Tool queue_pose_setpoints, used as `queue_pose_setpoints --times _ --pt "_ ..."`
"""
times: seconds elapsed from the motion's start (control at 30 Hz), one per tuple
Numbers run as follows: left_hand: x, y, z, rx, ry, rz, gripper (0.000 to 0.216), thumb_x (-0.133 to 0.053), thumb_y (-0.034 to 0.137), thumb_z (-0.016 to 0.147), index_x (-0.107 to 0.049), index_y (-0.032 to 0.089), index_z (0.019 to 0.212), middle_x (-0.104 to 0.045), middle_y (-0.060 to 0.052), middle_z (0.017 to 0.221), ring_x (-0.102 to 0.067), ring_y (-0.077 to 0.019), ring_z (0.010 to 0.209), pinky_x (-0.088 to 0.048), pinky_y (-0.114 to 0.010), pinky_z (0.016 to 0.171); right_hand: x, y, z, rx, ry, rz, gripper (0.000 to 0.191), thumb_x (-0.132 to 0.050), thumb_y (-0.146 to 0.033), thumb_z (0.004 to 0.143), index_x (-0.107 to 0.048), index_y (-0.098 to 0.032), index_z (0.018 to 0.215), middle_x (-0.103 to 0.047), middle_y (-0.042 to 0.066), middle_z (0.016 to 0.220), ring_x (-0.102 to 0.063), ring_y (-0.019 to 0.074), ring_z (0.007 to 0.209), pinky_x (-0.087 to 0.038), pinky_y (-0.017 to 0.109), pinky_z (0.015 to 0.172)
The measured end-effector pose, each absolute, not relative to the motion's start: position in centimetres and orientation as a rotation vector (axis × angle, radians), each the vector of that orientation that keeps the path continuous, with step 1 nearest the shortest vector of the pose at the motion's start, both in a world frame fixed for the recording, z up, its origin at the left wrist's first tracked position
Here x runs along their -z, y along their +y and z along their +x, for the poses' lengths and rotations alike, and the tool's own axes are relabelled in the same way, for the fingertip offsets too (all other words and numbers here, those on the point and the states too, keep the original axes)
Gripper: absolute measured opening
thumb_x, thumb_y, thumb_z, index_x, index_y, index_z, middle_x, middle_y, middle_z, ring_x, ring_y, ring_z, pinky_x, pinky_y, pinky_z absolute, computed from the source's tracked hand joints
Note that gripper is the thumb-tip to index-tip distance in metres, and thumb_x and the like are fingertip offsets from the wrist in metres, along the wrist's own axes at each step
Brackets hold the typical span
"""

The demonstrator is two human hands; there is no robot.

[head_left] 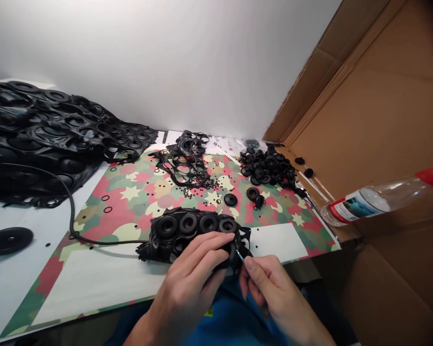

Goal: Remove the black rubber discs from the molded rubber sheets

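Note:
A black moulded rubber sheet (182, 235) with rows of round ring-shaped parts lies at the near edge of the table. My left hand (193, 276) grips its right part, the fingers laid over the top; the thumb is mostly hidden. Pinched between thumb and fingers of my right hand (267, 283) is a thin metal pick (240, 255), its tip at the sheet's right end beside my left fingertips. The exact shape of the tip is too small to make out. A black cord (72, 211) runs up to the sheet's left end.
Large uncut rubber sheets (50, 134) are heaped at the left. Rubber scrap webbing (184, 166) lies at mid-table, with a pile of loose black rubber parts (269, 166) to its right. A plastic bottle (375, 199) stands by the cardboard wall (375, 105). One black disc (9, 240) lies far left.

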State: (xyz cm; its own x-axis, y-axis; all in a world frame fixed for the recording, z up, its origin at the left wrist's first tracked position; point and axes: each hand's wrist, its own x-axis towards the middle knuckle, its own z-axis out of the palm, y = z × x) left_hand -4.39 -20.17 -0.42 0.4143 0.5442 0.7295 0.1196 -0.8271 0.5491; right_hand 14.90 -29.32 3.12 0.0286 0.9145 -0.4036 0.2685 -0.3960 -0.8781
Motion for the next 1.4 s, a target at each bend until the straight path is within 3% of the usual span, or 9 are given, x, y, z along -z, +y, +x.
queue_pose_setpoints --times 0.63,0.77,0.97,1.17,1.4 --pt "0.9 -20.3 -4.6 -1.377 0.547 2.27 0.033 -0.06 -0.01 0.096 -0.066 0.017 0.112 -0.08 -0.014 0.132 -0.074 -0.0241 0.131 -0.065 -0.036 0.109 -2.6 -29.1 15.2 -1.333 -1.297 -1.716 0.076 -0.038 -0.077 0.112 -0.06 -0.019 0.068 -0.042 -0.003 0.057 -0.042 0.0137 0.059 -0.032 0.03 0.06" --pt "1.5 -20.3 -5.0 -1.368 0.511 2.321 0.036 -0.054 -0.013 0.096 -0.068 0.015 0.114 -0.078 -0.017 0.138 -0.069 -0.0279 0.14 -0.065 -0.04 0.111 -2.9 -28.9 15.1 -1.241 -1.42 -1.817 0.074 -0.036 -0.074 0.113 -0.057 -0.02 0.068 -0.048 -0.001 0.062 -0.047 0.0154 0.065 -0.033 0.031 0.064" --pt "1.1 -20.4 -5.6 -1.346 0.406 2.567 0.023 -0.051 0.0 0.106 -0.069 0.006 0.119 -0.077 -0.024 0.137 -0.065 -0.0328 0.144 -0.06 -0.044 0.119 -3.8 -29.1 15.0 -1.138 -1.539 -1.93 0.066 -0.034 -0.067 0.115 -0.051 -0.022 0.069 -0.059 0.003 0.071 -0.055 0.019 0.073 -0.037 0.032 0.067" --pt "2.1 -20.6 -5.8 -1.351 0.466 2.444 0.036 -0.052 -0.004 0.103 -0.068 0.01 0.133 -0.074 -0.021 0.145 -0.063 -0.0317 0.148 -0.062 -0.044 0.118 -4.7 -28.8 14.3 -1.049 -1.659 -1.956 0.058 -0.036 -0.059 0.114 -0.05 -0.023 0.071 -0.064 0.005 0.077 -0.059 0.0202 0.073 -0.038 0.033 0.066" --pt "2.0 -20.8 -5.5 -1.422 0.486 2.355 0.048 -0.055 -0.016 0.092 -0.066 0.01 0.132 -0.073 -0.021 0.145 -0.065 -0.0334 0.144 -0.064 -0.045 0.111 -4.5 -28.5 13.4 -0.912 -1.84 -1.998 0.049 -0.042 -0.048 0.114 -0.064 -0.022 0.079 -0.072 0.009 0.081 -0.064 0.022 0.074 -0.038 0.033 0.065"
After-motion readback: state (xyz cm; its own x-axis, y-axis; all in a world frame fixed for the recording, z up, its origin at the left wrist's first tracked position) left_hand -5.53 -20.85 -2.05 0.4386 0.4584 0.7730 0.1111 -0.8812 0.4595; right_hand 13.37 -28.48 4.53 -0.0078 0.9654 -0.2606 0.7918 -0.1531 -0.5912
